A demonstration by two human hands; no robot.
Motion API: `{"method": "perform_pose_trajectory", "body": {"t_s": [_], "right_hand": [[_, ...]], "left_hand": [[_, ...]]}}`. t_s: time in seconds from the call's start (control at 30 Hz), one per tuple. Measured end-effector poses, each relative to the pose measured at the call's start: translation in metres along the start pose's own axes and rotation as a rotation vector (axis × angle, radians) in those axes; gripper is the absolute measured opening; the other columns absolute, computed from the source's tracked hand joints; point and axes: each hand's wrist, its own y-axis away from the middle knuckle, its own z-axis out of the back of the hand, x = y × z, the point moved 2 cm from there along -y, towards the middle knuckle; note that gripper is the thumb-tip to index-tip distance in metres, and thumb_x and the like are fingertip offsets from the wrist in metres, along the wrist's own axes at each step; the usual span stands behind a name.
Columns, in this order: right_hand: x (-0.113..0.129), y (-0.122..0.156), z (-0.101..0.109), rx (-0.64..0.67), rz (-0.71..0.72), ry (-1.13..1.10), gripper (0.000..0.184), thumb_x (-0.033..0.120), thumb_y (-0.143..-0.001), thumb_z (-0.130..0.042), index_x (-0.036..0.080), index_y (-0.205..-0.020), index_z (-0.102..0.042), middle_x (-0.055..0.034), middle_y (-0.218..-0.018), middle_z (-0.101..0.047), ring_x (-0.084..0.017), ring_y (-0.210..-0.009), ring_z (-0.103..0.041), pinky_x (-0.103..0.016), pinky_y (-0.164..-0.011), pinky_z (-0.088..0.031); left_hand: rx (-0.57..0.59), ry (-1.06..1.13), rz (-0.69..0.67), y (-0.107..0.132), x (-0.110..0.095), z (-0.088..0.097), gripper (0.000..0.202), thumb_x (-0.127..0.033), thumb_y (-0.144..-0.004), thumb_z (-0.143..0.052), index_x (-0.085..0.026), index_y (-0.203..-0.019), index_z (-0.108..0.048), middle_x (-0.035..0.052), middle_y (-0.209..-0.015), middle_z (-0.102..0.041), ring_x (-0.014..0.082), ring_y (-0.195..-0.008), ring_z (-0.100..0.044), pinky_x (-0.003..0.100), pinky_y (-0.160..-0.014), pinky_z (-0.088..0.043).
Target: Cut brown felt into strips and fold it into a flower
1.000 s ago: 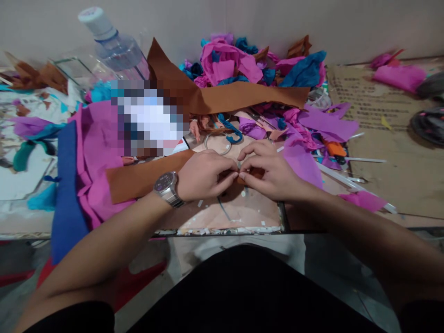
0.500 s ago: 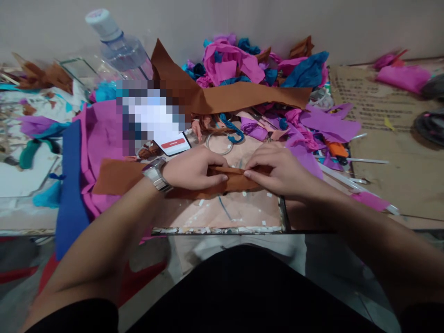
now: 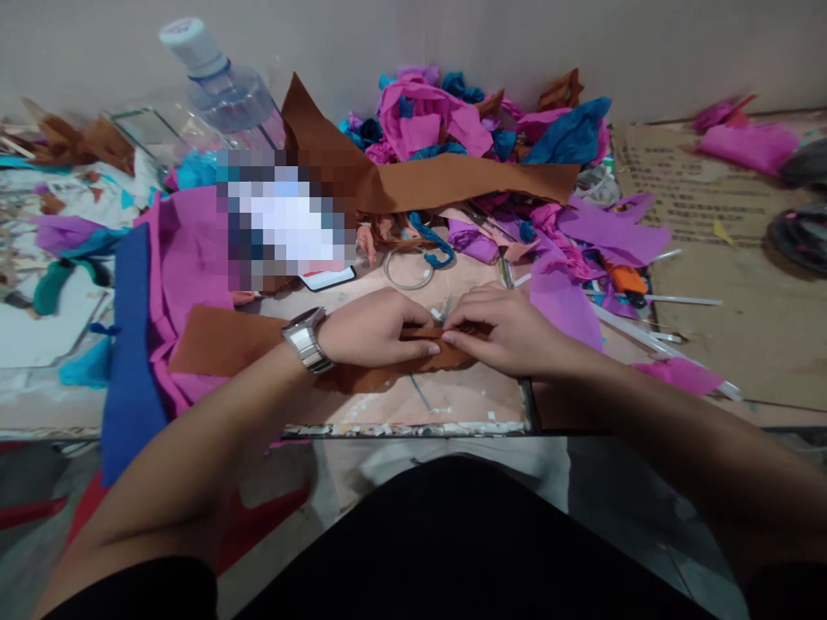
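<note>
A long brown crepe paper strip runs from the left across the table to both hands. My left hand, with a metal watch on its wrist, pinches the strip's upper edge between thumb and fingers. Close beside it, my right hand pinches the same edge, thumb in front. The two thumbs nearly meet, and the paper is bunched or folded between them; my fingers partly hide it there. Just beyond the hands lies a wire ring.
A phone, partly blurred out, lies beyond my left hand near a water bottle. Pink and blue paper sheets hang over the front edge at left. Crumpled paper scraps pile up at the back. Flattened cardboard covers the right side.
Both hands have come closer together and slightly lower, my left shifting right and my right a little left. The brown strip has moved down with them.
</note>
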Motion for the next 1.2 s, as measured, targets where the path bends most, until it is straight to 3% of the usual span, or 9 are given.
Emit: {"method": "perform_pose_trajectory", "body": {"t_s": [0.17, 0.43, 0.53, 0.67, 0.9, 1.2], "right_hand": [[0.0021, -0.001, 0.0008, 0.015, -0.003, -0.031, 0.013, 0.023, -0.097, -0.062, 0.021, -0.093, -0.074, -0.0049, -0.089, -0.076, -0.021, -0.084, -0.069, -0.039, -0.087, -0.048], [0.0014, -0.0017, -0.0028, -0.002, -0.001, -0.007, 0.011, 0.018, -0.094, -0.062, 0.018, -0.09, -0.071, -0.0041, -0.084, -0.073, -0.019, -0.08, -0.066, -0.036, -0.084, -0.047], [0.0, -0.0014, -0.0052, 0.003, 0.006, -0.006, 0.01, 0.019, -0.095, -0.062, 0.018, -0.089, -0.07, -0.0039, -0.083, -0.072, -0.019, -0.08, -0.066, -0.036, -0.084, -0.047], [0.0004, -0.0018, -0.0049, -0.028, 0.032, -0.002, 0.011, 0.021, -0.096, -0.062, 0.019, -0.088, -0.069, -0.0034, -0.082, -0.071, -0.019, -0.079, -0.065, -0.036, -0.083, -0.046], [0.0013, -0.0014, -0.001, -0.038, 0.042, -0.011, 0.008, 0.023, -0.097, -0.064, 0.019, -0.096, -0.071, -0.0052, -0.089, -0.073, -0.02, -0.086, -0.066, -0.037, -0.086, -0.047], [-0.0013, 0.0011, -0.0022, -0.105, 0.101, 0.04, 0.009, 0.024, -0.098, -0.064, 0.021, -0.1, -0.072, -0.0047, -0.089, -0.073, -0.021, -0.087, -0.066, -0.039, -0.085, -0.046]], "left_hand": [[0.008, 0.028, 0.012, -0.0001, -0.0005, -0.0008, 0.024, -0.036, -0.092, -0.062, -0.017, -0.081, -0.072, -0.0018, -0.066, -0.065, 0.0104, -0.057, -0.051, 0.025, -0.057, -0.033], [-0.001, -0.014, 0.046, -0.0006, -0.0029, -0.0026, 0.02, -0.032, -0.084, -0.065, -0.016, -0.072, -0.066, -0.0041, -0.057, -0.053, 0.0084, -0.051, -0.04, 0.026, -0.053, -0.025], [-0.005, -0.016, 0.034, -0.0007, -0.0041, -0.003, 0.025, -0.037, -0.087, -0.066, -0.015, -0.074, -0.066, -0.0037, -0.057, -0.052, 0.0086, -0.051, -0.039, 0.026, -0.053, -0.024], [-0.041, 0.095, 0.008, -0.0003, -0.0033, -0.002, 0.034, -0.046, -0.097, -0.058, -0.016, -0.088, -0.071, -0.0005, -0.069, -0.063, 0.0113, -0.062, -0.05, 0.025, -0.06, -0.033], [-0.061, 0.229, 0.035, 0.0006, 0.0041, -0.0012, 0.025, -0.034, -0.097, -0.057, -0.016, -0.09, -0.073, -0.001, -0.075, -0.067, 0.0117, -0.067, -0.054, 0.024, -0.067, -0.039], [-0.065, 0.356, 0.057, -0.0014, 0.0044, 0.0001, 0.028, -0.033, -0.096, -0.056, -0.014, -0.081, -0.07, -0.0038, -0.066, -0.054, 0.0093, -0.062, -0.044, 0.023, -0.062, -0.035]]}}
